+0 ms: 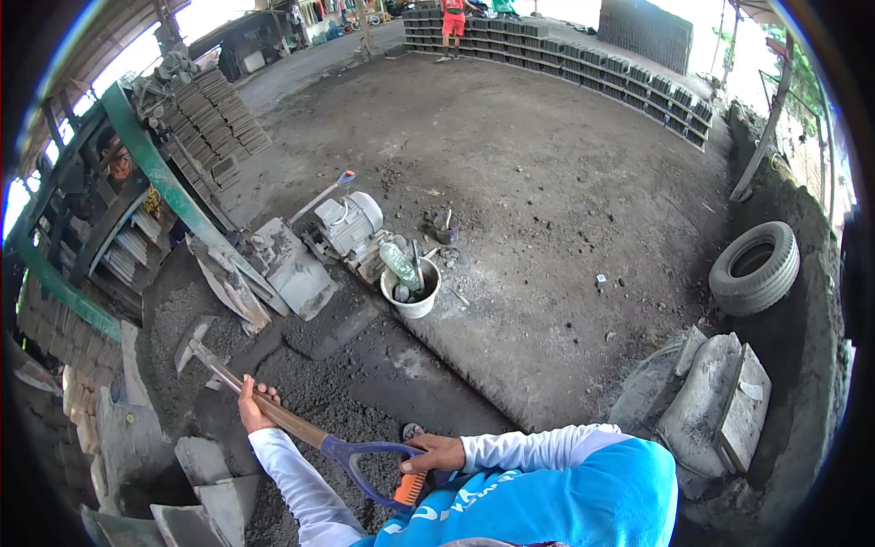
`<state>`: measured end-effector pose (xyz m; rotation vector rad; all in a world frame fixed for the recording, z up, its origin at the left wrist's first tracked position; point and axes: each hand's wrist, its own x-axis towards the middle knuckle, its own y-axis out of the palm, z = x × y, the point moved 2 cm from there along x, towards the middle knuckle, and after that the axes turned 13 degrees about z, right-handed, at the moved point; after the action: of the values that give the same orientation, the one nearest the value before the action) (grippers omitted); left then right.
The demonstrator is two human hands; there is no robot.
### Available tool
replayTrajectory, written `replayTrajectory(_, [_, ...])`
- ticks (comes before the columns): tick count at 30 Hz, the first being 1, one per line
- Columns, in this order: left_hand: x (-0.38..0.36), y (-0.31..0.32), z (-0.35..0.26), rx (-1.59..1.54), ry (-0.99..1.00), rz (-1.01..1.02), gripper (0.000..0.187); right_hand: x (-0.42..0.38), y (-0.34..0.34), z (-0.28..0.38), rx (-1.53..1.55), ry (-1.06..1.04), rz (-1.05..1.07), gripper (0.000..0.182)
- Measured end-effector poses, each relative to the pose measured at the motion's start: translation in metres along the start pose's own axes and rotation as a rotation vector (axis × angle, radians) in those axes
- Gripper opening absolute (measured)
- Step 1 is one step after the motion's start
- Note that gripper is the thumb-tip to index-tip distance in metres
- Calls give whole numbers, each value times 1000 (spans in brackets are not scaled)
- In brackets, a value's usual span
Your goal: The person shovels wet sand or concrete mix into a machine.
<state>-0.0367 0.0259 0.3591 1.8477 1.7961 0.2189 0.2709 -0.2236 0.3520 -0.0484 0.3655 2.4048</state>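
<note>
A shovel [297,426] with a wooden shaft, a purple D-shaped handle and an orange grip lies across the front of my body. My left hand [256,405] is closed round the middle of the shaft. At the handle end, my right hand [434,453] is closed on the D-handle by the orange grip. The grey, dirt-coated blade points away to the left, over dark, damp gravelly mix [342,387] on the ground. Part of the right hand's fingers is hidden behind the handle.
A green-framed machine [150,164] stands left, a person [118,162] behind it. Ahead are an electric motor [351,223] and a white bucket [415,303] with a bottle. A tyre [755,267] and a filled sack [702,401] sit right. Block rows [565,62] and another person [453,20] are far off.
</note>
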Motion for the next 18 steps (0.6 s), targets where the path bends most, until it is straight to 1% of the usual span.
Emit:
replayTrajectory(7, [0,1,2,-19,-6,3,28,0,1,-4,15,22,-15,68])
replayTrajectory(8, [-3,4,1,-26,1,-10,25,0,2,-4,23,27,-14,68])
replayTrajectory(11, [-5,6,1,-31,2,10,25,-3,4,5,25,46,-36,67])
replayTrajectory(14, [-7,8,0,-23,-3,-14,26,-3,4,4,1,40,-39,67])
replayTrajectory(18, [-6,4,2,-13,4,7,28,-1,3,-2,7,48,-30,68])
